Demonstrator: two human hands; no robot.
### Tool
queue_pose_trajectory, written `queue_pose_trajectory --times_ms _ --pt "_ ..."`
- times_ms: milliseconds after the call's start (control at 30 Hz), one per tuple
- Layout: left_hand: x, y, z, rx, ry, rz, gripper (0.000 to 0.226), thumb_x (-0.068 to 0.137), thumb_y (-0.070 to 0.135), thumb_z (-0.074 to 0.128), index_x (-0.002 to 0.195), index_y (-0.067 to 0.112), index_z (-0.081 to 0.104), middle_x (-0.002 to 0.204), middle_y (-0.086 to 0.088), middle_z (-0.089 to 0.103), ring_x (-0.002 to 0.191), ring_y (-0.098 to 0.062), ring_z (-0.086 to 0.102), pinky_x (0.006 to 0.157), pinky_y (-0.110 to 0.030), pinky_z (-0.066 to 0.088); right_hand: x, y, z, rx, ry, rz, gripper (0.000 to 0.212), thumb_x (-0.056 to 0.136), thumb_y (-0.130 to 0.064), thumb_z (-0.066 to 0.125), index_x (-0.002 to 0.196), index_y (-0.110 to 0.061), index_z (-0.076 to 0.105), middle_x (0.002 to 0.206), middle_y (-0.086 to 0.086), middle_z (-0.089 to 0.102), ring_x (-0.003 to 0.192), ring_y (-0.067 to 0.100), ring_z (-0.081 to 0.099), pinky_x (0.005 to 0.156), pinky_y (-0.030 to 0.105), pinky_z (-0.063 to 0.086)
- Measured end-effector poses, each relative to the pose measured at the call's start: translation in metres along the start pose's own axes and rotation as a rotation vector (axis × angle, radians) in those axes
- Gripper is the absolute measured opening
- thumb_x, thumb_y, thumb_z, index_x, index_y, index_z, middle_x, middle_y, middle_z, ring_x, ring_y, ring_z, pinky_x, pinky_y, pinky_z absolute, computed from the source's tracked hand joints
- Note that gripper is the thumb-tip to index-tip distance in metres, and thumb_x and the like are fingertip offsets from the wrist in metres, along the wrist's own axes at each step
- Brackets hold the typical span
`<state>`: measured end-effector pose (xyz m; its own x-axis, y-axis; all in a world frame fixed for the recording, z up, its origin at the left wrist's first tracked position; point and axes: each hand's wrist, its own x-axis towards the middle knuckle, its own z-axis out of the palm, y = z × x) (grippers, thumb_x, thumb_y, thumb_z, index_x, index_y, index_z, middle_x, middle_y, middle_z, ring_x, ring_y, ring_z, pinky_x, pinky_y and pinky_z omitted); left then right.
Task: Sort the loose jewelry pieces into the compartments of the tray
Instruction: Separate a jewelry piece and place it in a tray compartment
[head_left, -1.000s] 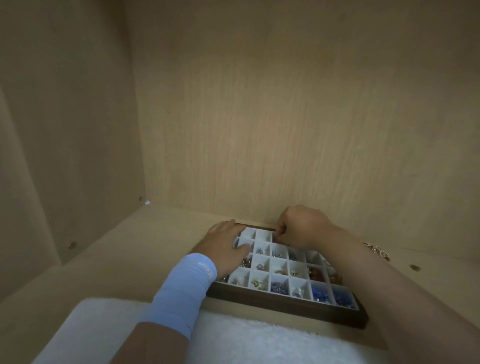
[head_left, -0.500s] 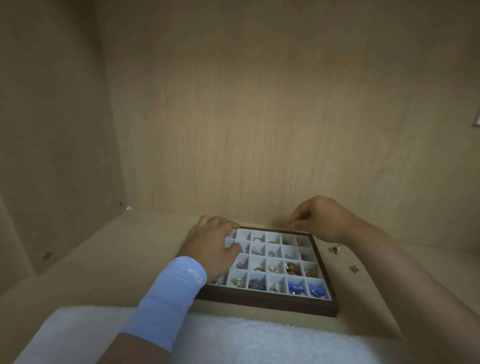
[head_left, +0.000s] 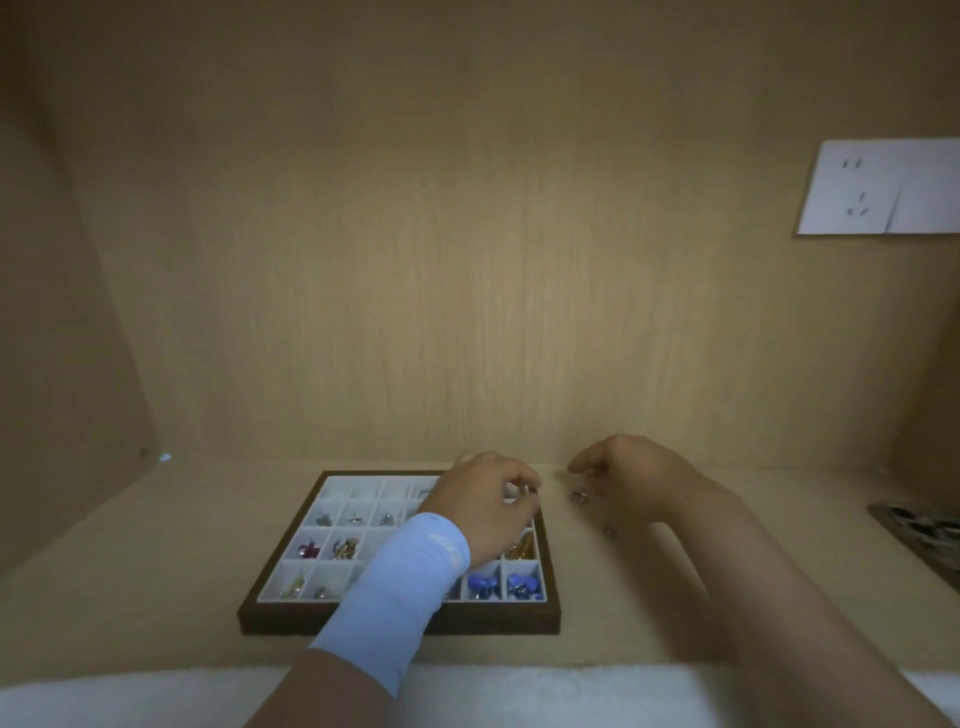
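Observation:
A dark wooden tray (head_left: 400, 623) with white compartments lies on the shelf; several compartments hold small pieces, among them blue ones (head_left: 480, 583), a red one (head_left: 307, 550) and gold ones (head_left: 345, 548). My left hand (head_left: 483, 512), in a light blue sleeve, hovers over the tray's right side with curled fingers that pinch a small silvery piece at the fingertips. My right hand (head_left: 631, 480) rests on the shelf just right of the tray, its bent fingertips just above a loose silver piece (head_left: 579, 497). A second loose piece (head_left: 610, 531) lies nearer to me.
Another dark tray (head_left: 924, 535) pokes in at the right edge. A white socket plate (head_left: 883, 187) sits on the wooden back wall. A white fluffy cloth (head_left: 156, 696) covers the shelf's front edge. Wooden walls close in left and behind.
The view has swung right. My left hand went from the tray's left side to its right side. My right hand left the tray's far edge for the loose pieces on the shelf.

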<state>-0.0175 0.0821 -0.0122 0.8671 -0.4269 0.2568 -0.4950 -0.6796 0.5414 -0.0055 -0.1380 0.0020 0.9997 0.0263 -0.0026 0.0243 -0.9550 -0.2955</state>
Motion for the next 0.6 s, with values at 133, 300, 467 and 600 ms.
queue_pose_trajectory --times_ms 133,300,467,600 --pt "0.020 0.010 0.018 0.065 -0.007 -0.022 0.023 0.093 0.036 0.055 0.113 0.037 0.066 0.113 0.012 0.058 0.117 -0.010 0.047 0.104 -0.034 0.042 0.001 -0.001 0.011 0.064 0.009 -0.013 0.023 0.091 -0.024 0.069 0.111 -0.033 0.075 0.113 -0.009 0.071 0.093 0.010 0.066 0.086 0.027 0.054" --pt "0.037 0.015 0.030 0.130 -0.002 -0.035 0.026 0.092 0.032 0.053 0.113 0.035 0.068 0.120 0.008 0.059 0.122 -0.016 0.044 0.106 -0.038 0.040 0.002 0.012 0.014 0.132 0.133 -0.002 0.006 0.081 -0.031 0.078 0.085 -0.034 0.076 0.094 -0.014 0.072 0.089 0.008 0.066 0.082 0.026 0.053" --pt "0.037 0.012 0.039 0.109 0.031 0.001 0.027 0.093 0.027 0.054 0.115 0.039 0.065 0.110 0.010 0.062 0.115 -0.014 0.047 0.104 -0.035 0.041 0.003 0.023 0.017 0.510 0.112 -0.033 0.024 0.083 -0.008 0.076 0.070 -0.028 0.075 0.070 -0.011 0.072 0.064 -0.003 0.066 0.063 0.020 0.053" --pt "0.036 0.013 0.039 -0.050 0.044 -0.020 0.024 0.092 0.034 0.059 0.115 0.037 0.066 0.103 0.019 0.064 0.109 -0.009 0.057 0.099 -0.033 0.047 0.000 0.022 0.014 0.762 0.065 -0.064 0.021 0.088 0.000 0.068 0.081 -0.018 0.076 0.072 0.000 0.073 0.059 0.001 0.064 0.056 0.018 0.051"
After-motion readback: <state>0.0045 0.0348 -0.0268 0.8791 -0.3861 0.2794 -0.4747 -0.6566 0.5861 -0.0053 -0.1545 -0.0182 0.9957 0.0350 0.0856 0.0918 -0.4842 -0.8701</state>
